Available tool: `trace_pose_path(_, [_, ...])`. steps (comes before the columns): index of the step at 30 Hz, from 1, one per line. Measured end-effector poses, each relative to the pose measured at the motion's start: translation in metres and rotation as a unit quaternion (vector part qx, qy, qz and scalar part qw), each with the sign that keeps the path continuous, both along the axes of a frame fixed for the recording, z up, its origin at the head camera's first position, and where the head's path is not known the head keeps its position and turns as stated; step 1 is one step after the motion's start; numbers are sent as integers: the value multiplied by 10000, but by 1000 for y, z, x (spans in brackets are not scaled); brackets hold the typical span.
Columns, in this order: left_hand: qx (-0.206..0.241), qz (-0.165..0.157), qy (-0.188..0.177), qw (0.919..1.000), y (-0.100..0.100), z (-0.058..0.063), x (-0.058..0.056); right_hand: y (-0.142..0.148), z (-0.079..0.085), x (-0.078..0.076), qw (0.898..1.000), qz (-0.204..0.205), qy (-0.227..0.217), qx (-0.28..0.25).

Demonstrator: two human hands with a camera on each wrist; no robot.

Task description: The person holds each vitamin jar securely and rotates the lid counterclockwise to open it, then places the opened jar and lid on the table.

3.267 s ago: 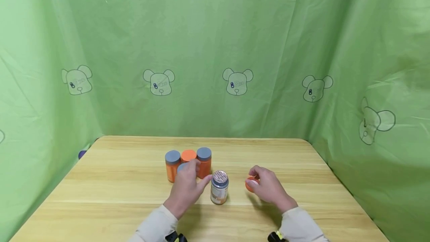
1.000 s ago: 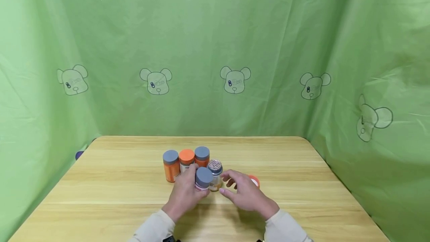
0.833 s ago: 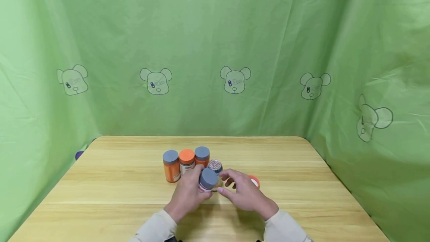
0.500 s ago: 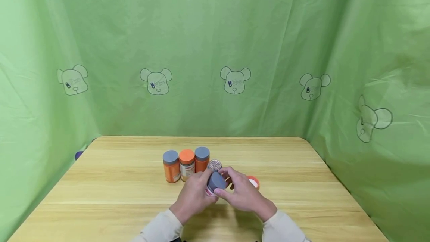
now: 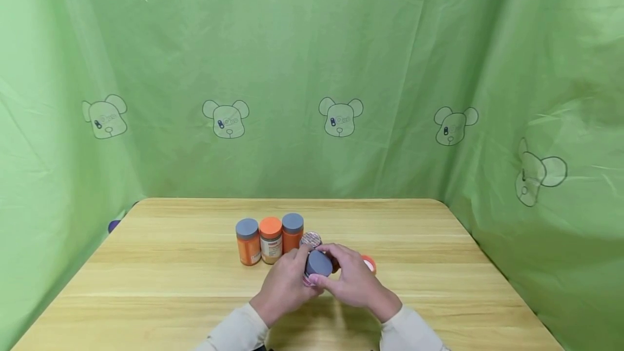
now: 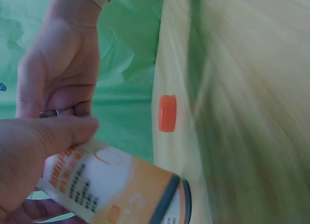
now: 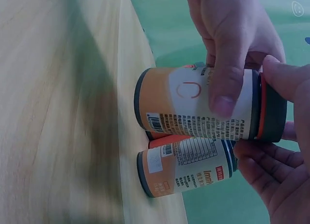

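My left hand (image 5: 284,287) grips a supplement bottle (image 7: 186,105) round its labelled body, holding it tilted above the table. On its top is a dark grey cap (image 5: 319,264) with an orange band below it in the right wrist view. The fingers and thumb of my right hand (image 5: 355,279) pinch this cap from the side. Just behind the held bottle stands another bottle (image 7: 186,167), capless, its foil seal (image 5: 310,239) facing up. An orange cap (image 6: 167,113) lies on the table to the right, partly behind my right hand in the head view.
Left of the hands, a grey-capped orange bottle (image 5: 248,242), an orange-capped bottle (image 5: 271,241) and another grey-capped orange bottle (image 5: 292,232) stand in a row. The wooden table (image 5: 146,286) is backed by a green printed curtain (image 5: 287,167).
My left hand has taken the grey-capped bottle from the group and brought it right, tilting it. My right hand has let go of the orange cap, moved left and taken hold of the grey cap.
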State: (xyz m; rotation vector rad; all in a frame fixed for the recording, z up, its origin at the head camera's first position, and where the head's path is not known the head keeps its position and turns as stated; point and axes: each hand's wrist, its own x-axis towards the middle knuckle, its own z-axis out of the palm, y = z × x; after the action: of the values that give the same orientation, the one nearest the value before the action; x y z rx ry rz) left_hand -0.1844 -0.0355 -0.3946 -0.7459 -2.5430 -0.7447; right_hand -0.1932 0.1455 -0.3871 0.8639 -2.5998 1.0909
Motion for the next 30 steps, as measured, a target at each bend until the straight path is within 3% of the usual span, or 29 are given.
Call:
trace_pose_path(6, [39,-4,-597,9982,-1,-2,2,3,0,2,9994,-122,-136,-309])
trace_pose_path(9, [105,22,-686,9976,-1,-2,2,4,-1,2,9989,-63,-190,-429])
trace_pose_path(18, [-530,172,-339,9979,0,5,3,7,0,-1,9999,116,75,74])
trace_pose_path(23, [-616,39,-290,9977,0,6,3,5,1,-1,9997,-94,-148,139])
trace_pose_path(30, [-761,38,-50,9971,-1,7,2,5,1,-2,9993,7,-377,25])
